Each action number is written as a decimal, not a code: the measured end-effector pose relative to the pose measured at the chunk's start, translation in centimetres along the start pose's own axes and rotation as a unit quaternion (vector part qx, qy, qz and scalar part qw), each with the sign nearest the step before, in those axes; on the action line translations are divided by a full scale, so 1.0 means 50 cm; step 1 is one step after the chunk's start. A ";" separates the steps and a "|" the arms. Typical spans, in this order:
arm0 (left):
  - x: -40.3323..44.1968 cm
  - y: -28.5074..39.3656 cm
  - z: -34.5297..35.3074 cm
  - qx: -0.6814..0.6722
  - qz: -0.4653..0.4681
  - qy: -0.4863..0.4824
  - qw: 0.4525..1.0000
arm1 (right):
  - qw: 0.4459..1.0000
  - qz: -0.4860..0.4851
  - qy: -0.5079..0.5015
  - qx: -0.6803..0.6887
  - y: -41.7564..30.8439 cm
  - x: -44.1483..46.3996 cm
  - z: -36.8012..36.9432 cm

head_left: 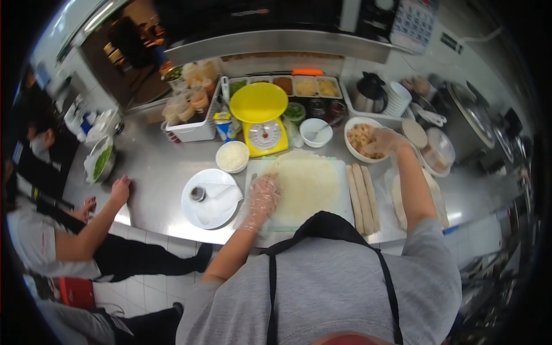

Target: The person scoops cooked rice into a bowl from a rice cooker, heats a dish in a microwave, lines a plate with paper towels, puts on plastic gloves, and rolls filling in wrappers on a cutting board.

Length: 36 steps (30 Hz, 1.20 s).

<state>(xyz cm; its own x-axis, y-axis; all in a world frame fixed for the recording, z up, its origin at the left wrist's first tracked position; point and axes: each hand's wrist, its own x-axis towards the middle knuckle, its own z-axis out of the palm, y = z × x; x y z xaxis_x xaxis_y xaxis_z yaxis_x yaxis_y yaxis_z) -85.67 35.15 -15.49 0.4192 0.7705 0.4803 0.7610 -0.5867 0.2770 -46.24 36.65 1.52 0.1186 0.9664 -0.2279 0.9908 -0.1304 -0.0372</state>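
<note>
A thin sheet of pale dough (307, 187) lies spread over a white cutting board (345, 201). My left hand (265, 194), in a clear plastic glove, rests with spread fingers on the dough's left edge. At the right, my gloved right hand (388, 142) reaches into a white bowl of chunky filling (362, 140); its fingertips are partly hidden, so I cannot make out its grip. Several long dough rolls (363, 198) lie side by side right of the board. A bowl of white shreds (232, 156) stands at the board's upper left.
A yellow scale (265, 135) stands behind the board, before trays of toppings (306, 87). A white plate (190, 213) with paper and a small jar is at the left. More dough (428, 198) lies far right. A co-worker's hand (121, 190) rests at the counter's left.
</note>
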 end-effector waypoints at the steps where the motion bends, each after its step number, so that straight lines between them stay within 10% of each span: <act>1: 0.000 -0.001 0.000 -0.005 0.015 -0.010 1.000 | 0.999 -0.013 -0.041 0.026 -0.004 -0.016 -0.006; 9: 0.000 -0.002 -0.001 -0.022 0.030 0.015 0.999 | 0.992 0.075 0.016 0.104 0.006 -0.032 0.042; 20: -0.005 -0.008 0.008 0.008 0.031 -0.015 0.999 | 0.984 -0.120 -0.116 -0.058 0.028 0.052 0.073; 28: -0.004 -0.015 0.017 -0.015 0.038 0.005 0.999 | 0.994 0.024 -0.108 0.008 0.005 0.082 0.074; 32: -0.011 -0.019 0.021 -0.005 0.021 -0.007 1.000 | 0.985 -0.073 -0.153 0.043 0.053 0.138 0.103; 36: -0.006 -0.018 0.020 -0.008 0.036 0.008 0.999 | 0.983 0.090 -0.149 0.057 0.004 0.115 0.075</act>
<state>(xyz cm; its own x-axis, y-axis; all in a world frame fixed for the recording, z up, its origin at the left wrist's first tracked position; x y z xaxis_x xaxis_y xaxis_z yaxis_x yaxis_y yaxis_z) -85.99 35.70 -16.69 0.4647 0.7219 0.5127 0.7207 -0.6448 0.2546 -45.61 41.33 -3.43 0.2499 0.8195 -0.5156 0.9398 -0.3336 -0.0746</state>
